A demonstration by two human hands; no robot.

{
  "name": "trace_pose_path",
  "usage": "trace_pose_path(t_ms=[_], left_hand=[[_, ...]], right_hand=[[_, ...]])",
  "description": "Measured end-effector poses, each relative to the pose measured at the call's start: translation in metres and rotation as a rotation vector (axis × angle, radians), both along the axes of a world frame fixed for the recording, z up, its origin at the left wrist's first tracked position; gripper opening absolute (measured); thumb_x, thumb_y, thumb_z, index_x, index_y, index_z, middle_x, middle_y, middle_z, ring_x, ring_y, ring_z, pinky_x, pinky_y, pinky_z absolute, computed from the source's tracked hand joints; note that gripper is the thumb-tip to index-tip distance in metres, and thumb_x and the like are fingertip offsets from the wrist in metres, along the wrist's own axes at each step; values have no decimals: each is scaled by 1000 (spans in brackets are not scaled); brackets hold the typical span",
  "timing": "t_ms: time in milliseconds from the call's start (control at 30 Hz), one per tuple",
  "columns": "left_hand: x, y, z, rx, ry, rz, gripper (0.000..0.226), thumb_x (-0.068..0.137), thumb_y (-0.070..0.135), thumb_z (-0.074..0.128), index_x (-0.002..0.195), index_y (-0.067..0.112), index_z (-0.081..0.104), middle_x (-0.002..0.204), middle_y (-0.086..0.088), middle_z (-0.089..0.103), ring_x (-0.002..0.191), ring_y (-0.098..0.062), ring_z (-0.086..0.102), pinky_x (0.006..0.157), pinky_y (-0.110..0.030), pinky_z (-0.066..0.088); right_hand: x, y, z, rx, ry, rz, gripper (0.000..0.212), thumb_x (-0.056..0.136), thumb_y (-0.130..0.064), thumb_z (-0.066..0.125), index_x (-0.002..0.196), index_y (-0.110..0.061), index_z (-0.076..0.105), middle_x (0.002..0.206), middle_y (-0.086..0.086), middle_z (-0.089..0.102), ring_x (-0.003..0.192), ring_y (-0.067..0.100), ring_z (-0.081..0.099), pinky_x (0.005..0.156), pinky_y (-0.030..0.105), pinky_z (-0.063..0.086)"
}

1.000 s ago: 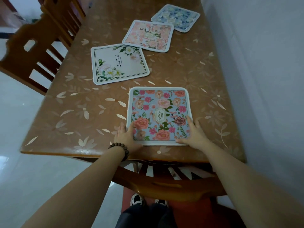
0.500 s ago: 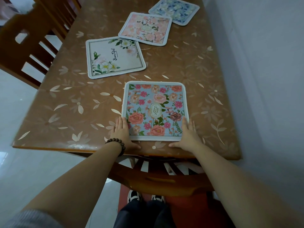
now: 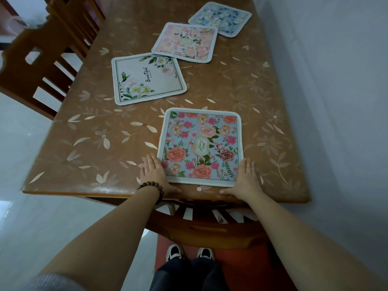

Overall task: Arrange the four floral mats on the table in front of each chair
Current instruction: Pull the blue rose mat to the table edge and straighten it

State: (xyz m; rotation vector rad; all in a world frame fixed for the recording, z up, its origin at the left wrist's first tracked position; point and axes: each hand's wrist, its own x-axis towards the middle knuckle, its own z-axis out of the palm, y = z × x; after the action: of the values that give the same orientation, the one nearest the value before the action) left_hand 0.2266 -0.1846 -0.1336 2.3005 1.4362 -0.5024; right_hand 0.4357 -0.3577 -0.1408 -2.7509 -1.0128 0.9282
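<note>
1. Mat [image 3: 201,145], blue with pink flowers, lies flat at the near table [image 3: 88,148] edge, squared to it, its "GARDEN" label reading sideways.
2. Left hand [image 3: 154,175] and right hand [image 3: 246,178] lie flat, fingers straight, bracketing its near corners.

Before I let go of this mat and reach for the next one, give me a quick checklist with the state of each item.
1. Garden mat lies flat in front of the near chair: ok.
2. Left hand and right hand flat at its near corners, gripping nothing: ok.
3. Its near edge is inside the table edge: ok.
4. White mat set squarely at the side chair: not ok, tilted.
5. Pink mat clear of other mats: not ok, touching or overlapping the white mat's corner.
6. Blue mat has a chair: cannot tell.
</note>
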Motion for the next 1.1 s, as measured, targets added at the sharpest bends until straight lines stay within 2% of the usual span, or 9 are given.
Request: trace_pose_path(t_ms=[133, 433, 633, 967, 1100], left_hand=[[-2, 0, -3, -16, 22, 33, 149, 48, 69, 79, 146, 3, -13, 156, -15, -17, 143, -28, -16, 118, -43, 2], [1, -4, 1, -74, -66, 64, 131, 56, 50, 85, 148, 6, 3, 158, -12, -9, 145, -26, -8, 118, -42, 4], [-3, -19, 15, -100, 20, -4, 134, 53, 55, 85, 147, 5, 4, 157, -12, -6, 145, -26, -4, 118, -43, 11], [-5, -29, 20, -105, 54, 1, 124, 58, 52, 83, 147, 6, 10, 158, -11, -7, 145, -25, -5, 118, -43, 11], [-4, -30, 16, -58, 63, 14, 125, 58, 51, 84, 146, 4, 8, 158, -12, -1, 145, -25, -2, 118, -42, 11]], right_hand=[[-1, -1, -1, -11, -17, -18, 149, 52, -66, 79, 146, -4, -18, 156, 12, -21, 143, 26, -21, 116, 42, -3], [0, 0, 3, -41, 5, -56, 149, 52, -64, 80, 146, -3, -18, 156, 13, -22, 144, 26, -19, 116, 43, -4], [-7, -11, 9, -77, 12, -76, 146, 54, -61, 81, 147, -2, -15, 155, 15, -24, 144, 28, -16, 117, 42, -3], [-12, -22, 12, -48, 5, -85, 140, 59, -50, 84, 147, -1, -13, 157, 16, -15, 145, 27, -14, 119, 40, -2], [-14, -22, 12, -24, -8, -96, 139, 59, -49, 85, 148, -2, -10, 158, 15, -13, 145, 27, -13, 119, 40, -2]])
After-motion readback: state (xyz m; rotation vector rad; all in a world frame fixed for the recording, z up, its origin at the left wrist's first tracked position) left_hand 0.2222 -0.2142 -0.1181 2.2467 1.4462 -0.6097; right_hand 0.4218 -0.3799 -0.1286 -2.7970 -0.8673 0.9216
